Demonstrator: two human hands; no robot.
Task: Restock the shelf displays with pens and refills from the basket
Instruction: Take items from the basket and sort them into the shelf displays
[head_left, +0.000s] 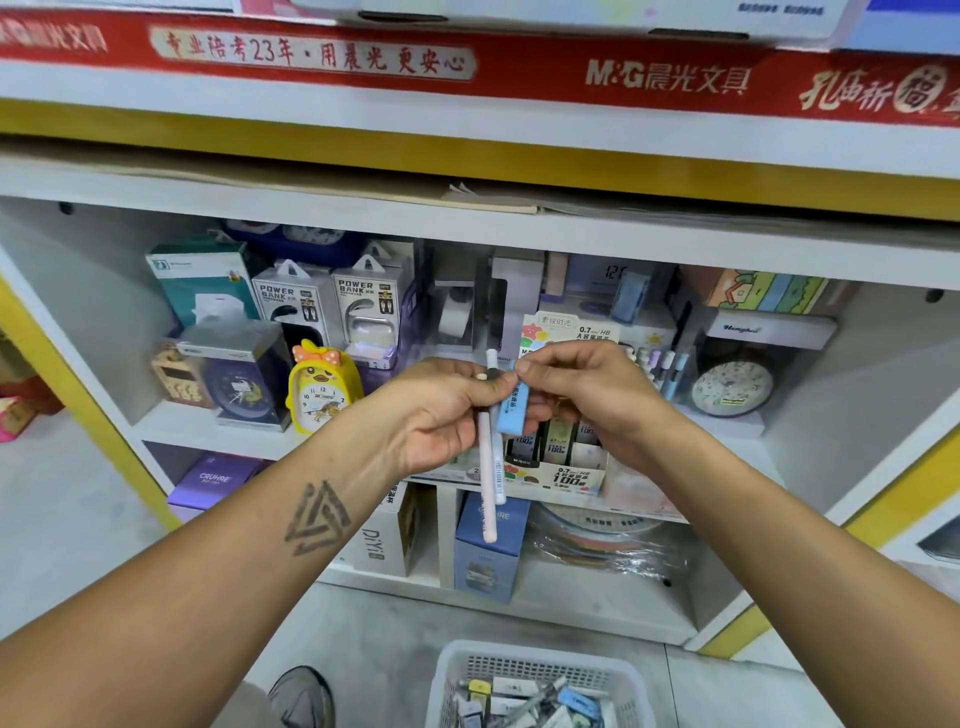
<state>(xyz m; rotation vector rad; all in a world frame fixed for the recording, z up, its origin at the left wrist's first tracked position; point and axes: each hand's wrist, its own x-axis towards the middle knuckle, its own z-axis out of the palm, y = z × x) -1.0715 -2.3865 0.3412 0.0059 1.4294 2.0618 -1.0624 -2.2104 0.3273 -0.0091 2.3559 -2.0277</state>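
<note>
My left hand (441, 410) grips two white pens (487, 467) that hang down in front of the shelf. My right hand (587, 395) pinches a light blue refill case (513, 408) right beside the pens, the two hands touching at the fingertips. Behind them on the middle shelf stands a 0.7 HB lead refill display box (558, 467) with several small cases in it. A white basket (540, 686) on the floor below holds several pens and refill cases.
A yellow duck alarm clock (322, 387), power bank boxes (332, 306) and a round clock (732, 387) share the shelf. Pastel pens (667, 371) stand upright at right. Boxes fill the lower shelf. A shoe (304, 696) is beside the basket.
</note>
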